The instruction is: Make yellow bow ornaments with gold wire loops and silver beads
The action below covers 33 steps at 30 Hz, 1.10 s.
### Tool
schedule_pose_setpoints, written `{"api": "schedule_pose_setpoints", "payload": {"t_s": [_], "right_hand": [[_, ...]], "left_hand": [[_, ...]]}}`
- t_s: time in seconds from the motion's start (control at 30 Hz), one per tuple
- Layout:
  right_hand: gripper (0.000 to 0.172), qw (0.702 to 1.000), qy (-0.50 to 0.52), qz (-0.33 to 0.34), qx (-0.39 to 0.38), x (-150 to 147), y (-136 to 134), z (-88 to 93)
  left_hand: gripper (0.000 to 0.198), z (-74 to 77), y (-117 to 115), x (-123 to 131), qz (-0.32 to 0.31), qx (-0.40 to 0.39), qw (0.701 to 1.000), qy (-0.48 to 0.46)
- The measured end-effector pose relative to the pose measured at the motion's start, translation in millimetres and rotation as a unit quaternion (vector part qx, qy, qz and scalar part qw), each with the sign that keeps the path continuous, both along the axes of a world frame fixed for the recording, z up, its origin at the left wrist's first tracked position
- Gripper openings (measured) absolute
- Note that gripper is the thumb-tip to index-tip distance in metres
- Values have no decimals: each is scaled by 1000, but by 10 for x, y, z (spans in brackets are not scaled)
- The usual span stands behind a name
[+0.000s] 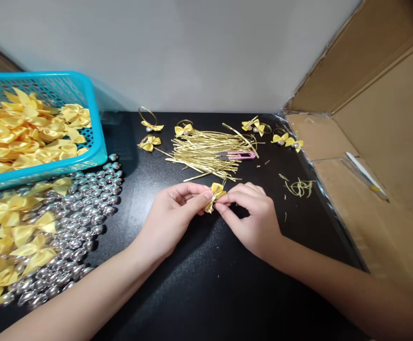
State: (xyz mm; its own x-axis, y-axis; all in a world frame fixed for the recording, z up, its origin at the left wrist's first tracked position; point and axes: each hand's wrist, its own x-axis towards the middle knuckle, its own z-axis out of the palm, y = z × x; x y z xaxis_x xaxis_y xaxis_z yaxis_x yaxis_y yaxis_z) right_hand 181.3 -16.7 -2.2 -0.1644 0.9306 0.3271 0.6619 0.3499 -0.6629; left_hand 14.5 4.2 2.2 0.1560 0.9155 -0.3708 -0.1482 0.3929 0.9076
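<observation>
Between my two hands is a yellow ribbon bow (216, 192), held just above the black tabletop. My left hand (181, 203) pinches its left side between thumb and fingers. From the right, the fingertips of my right hand (251, 208) are pressed together at the bow's edge; a gold tie seems to run there, but its end is hidden. Just beyond the hands lies a loose pile of gold twist ties (206, 151). Pink-handled thread snips (240, 155) rest on that pile.
A blue basket (98, 137) of yellow bows stands at the left. Silver beads (96, 203) and loose bows (36, 251) spread before it. Finished-looking bows with beads (150, 142) lie around the pile. Gold trimmings (300, 188) and a cardboard wall (380, 94) are at the right.
</observation>
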Motion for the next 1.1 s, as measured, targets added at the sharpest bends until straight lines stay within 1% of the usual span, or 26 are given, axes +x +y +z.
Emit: {"api": "schedule_pose_setpoints", "payload": {"t_s": [0.1,0.23,0.33,0.4,0.43,0.47,0.5,0.53,0.57,0.63,0.67,0.7,0.8,0.87,0.93,0.97,1.03,1.1], "right_hand": [[12,1000,3,20,1,-3,2,22],[10,998,0,65,-27,13,7,91],[8,989,-29,130,-68,124,80,217],[4,972,-72,202,-100,234,158,347],[2,972,-72,204,-97,285,195,416],[4,982,-52,165,-74,326,226,480],[7,993,-25,108,-37,351,244,534],[10,995,-8,95,-18,358,249,570],[12,994,0,105,-10,348,240,586],[16,984,-24,171,-33,286,188,551],[20,981,-59,180,-46,243,151,505],[26,982,-94,159,-42,200,114,447],[27,985,-148,86,3,102,23,265],[25,987,-149,53,12,72,-8,185],[21,991,-131,32,-7,61,-18,159],[21,992,-120,27,-30,58,-16,163],[29,990,-102,28,-99,52,-3,192],[35,980,-93,38,-171,43,16,225]], "left_hand": [[19,-19,6,1,2,-7,1000,12],[18,-24,30,-9,-3,-2,1000,23],[16,-14,44,-25,-12,12,999,38],[16,-1,42,-28,-26,16,998,46],[16,8,36,-24,-40,17,998,52],[16,18,26,-16,-60,20,996,63],[17,28,13,-6,-80,29,993,80],[17,38,-3,5,-102,45,988,104],[17,45,-20,16,-122,65,981,133],[16,53,-51,31,-144,109,967,182],[15,53,-62,34,-144,125,962,197],[15,52,-69,33,-138,135,960,204],[15,41,-73,22,-91,155,962,205],[13,35,-73,17,-64,169,962,203],[10,32,-79,16,-48,183,961,201],[9,32,-84,17,-43,192,960,201],[7,33,-96,17,-33,214,953,210],[7,34,-106,16,-25,243,942,229]]}}
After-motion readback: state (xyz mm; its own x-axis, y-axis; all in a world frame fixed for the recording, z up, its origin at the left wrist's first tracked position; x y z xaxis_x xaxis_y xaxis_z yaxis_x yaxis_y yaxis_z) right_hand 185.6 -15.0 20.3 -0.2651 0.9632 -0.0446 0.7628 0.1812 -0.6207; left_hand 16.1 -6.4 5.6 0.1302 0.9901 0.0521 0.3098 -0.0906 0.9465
